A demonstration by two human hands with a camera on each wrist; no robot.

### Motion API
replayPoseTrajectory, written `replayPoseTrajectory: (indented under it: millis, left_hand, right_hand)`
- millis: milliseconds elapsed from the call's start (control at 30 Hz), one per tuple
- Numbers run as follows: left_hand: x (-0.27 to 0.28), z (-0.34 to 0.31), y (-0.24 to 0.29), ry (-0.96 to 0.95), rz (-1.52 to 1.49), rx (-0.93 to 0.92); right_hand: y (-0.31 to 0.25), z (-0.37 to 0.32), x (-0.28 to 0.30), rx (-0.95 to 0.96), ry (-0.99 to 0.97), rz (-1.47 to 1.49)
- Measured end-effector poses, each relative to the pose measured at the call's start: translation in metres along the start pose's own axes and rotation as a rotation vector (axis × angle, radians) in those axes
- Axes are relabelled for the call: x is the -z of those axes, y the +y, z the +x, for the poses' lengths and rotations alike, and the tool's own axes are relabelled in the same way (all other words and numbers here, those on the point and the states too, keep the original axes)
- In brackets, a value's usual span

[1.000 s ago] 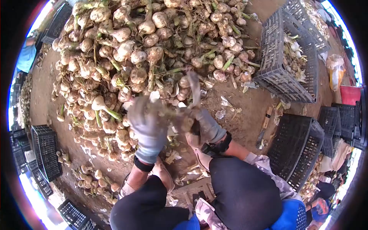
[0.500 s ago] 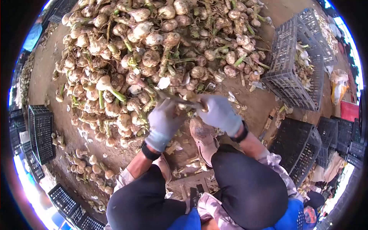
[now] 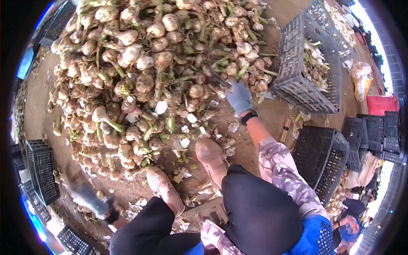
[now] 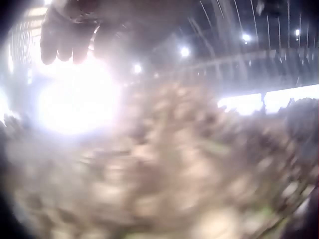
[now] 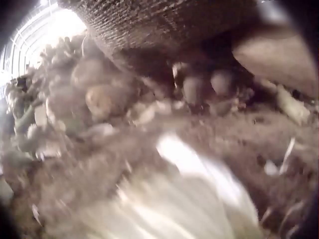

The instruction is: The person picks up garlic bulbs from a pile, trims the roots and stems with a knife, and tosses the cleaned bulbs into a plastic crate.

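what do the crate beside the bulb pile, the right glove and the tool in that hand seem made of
Crate: likely plastic, matte grey, given its regular lattice walls.
Glove on the right hand: probably fabric, dull blue-grey, fitting closely without shine; a coating is possible.
Tool: perhaps metal, dark and dull, judging by its thin shape; detail is too small to be sure.

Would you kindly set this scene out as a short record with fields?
Right hand: gloved, holding a tool near the garlic pile
Left hand: gloved, blurred, low at the head view's left; grip unclear
Garlic pile: in front of the shoes, many bulbs with stems
Crate: right of the pile, pale bulbs and stalks inside
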State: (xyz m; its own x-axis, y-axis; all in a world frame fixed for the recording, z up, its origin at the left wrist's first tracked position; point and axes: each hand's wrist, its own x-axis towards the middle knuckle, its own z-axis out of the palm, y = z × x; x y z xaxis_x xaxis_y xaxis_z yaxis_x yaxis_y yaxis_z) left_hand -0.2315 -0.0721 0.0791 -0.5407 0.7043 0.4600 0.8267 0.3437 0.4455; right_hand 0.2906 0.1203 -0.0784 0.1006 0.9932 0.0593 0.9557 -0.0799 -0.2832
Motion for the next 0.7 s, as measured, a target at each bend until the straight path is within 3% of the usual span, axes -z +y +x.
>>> replayPoseTrajectory:
  millis: [33, 67, 100, 133, 167, 200, 233, 267, 300, 367, 433, 500, 567, 633, 667, 700]
  left_hand:
    - [-0.017, -0.016, 0.106, -0.138, -0.420, 0.211]
    - [-0.033, -0.024, 0.143, -0.361, -0.544, 0.452]
    - [-0.074, -0.039, 0.116, -0.568, -0.763, 0.169]
    - [-0.089, -0.054, 0.151, -0.705, -0.704, 0.050]
    - [-0.109, -0.072, 0.177, -0.744, -0.987, -0.068]
    - [-0.122, -0.082, 0.190, -0.799, -1.004, -0.238]
    - [-0.132, -0.086, 0.203, -0.846, -1.014, -0.327]
    - [-0.142, -0.100, 0.212, -0.826, -1.148, -0.250]
    - [-0.144, -0.108, 0.215, -1.038, -1.309, 0.171]
    - [-0.148, -0.104, 0.203, -1.053, -1.069, 0.117]
    - [-0.152, -0.116, 0.179, -1.028, -0.972, 0.327]
    - [-0.146, -0.121, 0.158, -0.968, -1.067, 0.009]
    - [-0.133, -0.111, 0.172, -1.007, -1.049, 0.022]
    - [-0.140, -0.119, 0.172, -0.755, -0.899, -0.162]
    - [-0.142, -0.122, 0.171, -0.585, -0.705, -0.349]
    - [-0.136, -0.116, 0.177, -0.595, -0.708, -0.353]
  right_hand:
    - [-0.002, 0.004, 0.001, -0.023, 0.018, 0.086]
    - [-0.003, -0.002, -0.001, 0.014, 0.152, 0.334]
    - [-0.021, -0.017, 0.020, 0.016, 0.126, 0.431]
    - [-0.046, -0.034, 0.052, 0.019, 0.094, 0.528]
    - [-0.064, -0.046, 0.065, -0.054, -0.075, 0.806]
    - [-0.083, -0.058, 0.079, -0.132, -0.256, 1.084]
    - [-0.109, -0.066, 0.112, -0.365, -0.534, 1.247]
    - [-0.121, -0.076, 0.098, -0.159, -0.467, 1.246]
    - [-0.133, -0.082, 0.087, 0.047, -0.394, 1.243]
    - [-0.132, -0.087, 0.083, 0.250, -0.403, 0.857]
    - [-0.132, -0.093, 0.101, 0.330, -0.534, 0.758]
    - [-0.130, -0.102, 0.103, 0.651, -0.231, 0.401]
    - [-0.136, -0.101, 0.106, 0.690, -0.201, 0.363]
    - [-0.140, -0.097, 0.109, 0.747, -0.150, 0.162]
    - [-0.139, -0.096, 0.107, 0.757, -0.145, 0.212]
    - [-0.138, -0.097, 0.107, 0.746, -0.147, 0.211]
